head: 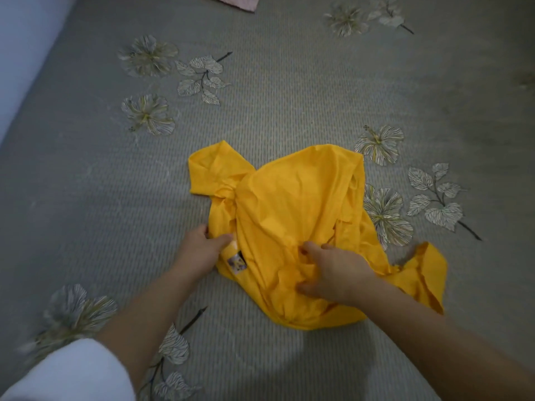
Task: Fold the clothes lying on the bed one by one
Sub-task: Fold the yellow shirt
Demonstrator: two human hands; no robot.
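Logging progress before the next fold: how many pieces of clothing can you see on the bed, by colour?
Yellow: 1, the yellow garment, crumpled, held by the left hand and the right hand.
Pink: 1, the pink cloth, cut off by the frame at the far edge.
Total: 2.

T-shirt (pixel 292 215): on the bed (pixel 115 183), centre
left hand (pixel 199 250): at its left edge
right hand (pixel 333 273): on its near part
cloth (pixel 231 1): far behind it
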